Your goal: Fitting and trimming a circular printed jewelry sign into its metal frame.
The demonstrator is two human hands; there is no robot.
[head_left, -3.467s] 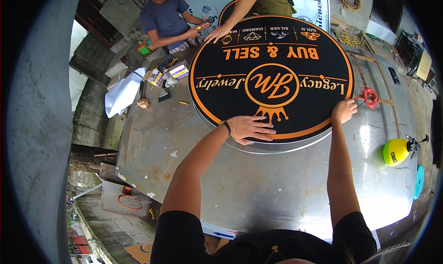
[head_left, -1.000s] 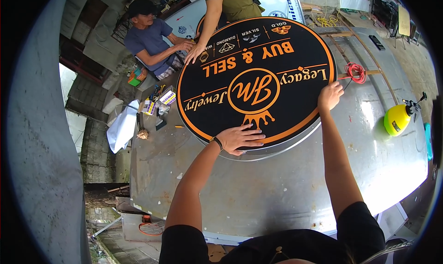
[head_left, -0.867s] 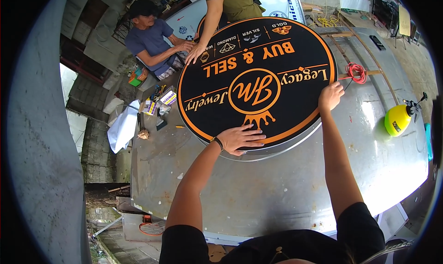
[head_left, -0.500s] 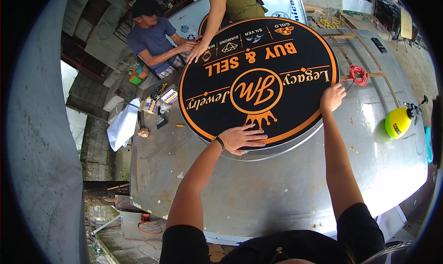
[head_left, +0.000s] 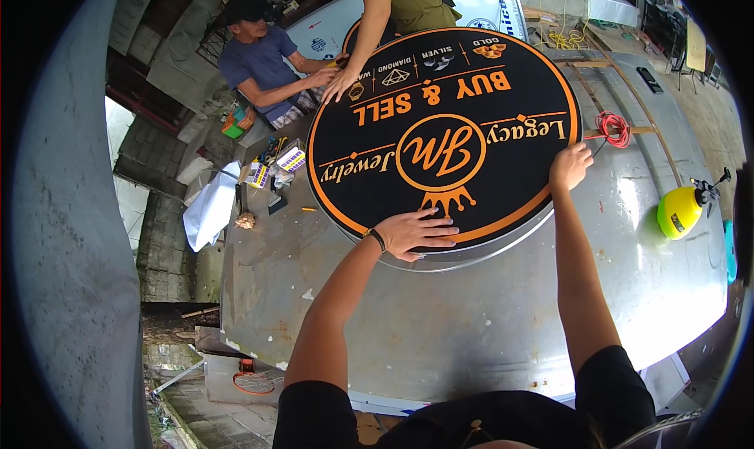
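A large round sign (head_left: 440, 96) with a black face, orange rim and orange and white lettering lies face up on the metal table (head_left: 424, 331). My left hand (head_left: 412, 233) rests flat on its near edge, fingers spread beside an orange crown shape. At the right edge my right hand (head_left: 571, 166) is closed around the rim, its fingers bent over the side. A co-worker's hand (head_left: 342, 83), from a green sleeve, presses on the far left of the face. Beside it, a person in a blue-grey shirt (head_left: 271, 68) holds something small and yellowish near the rim.
Coiled red cable (head_left: 613, 129) lies right of the sign, with a dark phone (head_left: 650, 80) farther back. A yellow spray bottle (head_left: 680, 212) stands at the table's right. Small boxes (head_left: 290, 158), a white sheet (head_left: 212, 209) and a yellow-orange pencil-like piece (head_left: 309, 209) are left.
The sign and both my hands appear slightly farther right, along with the whole view. The seated person's hands have shifted at the rim, and something yellowish now shows there.
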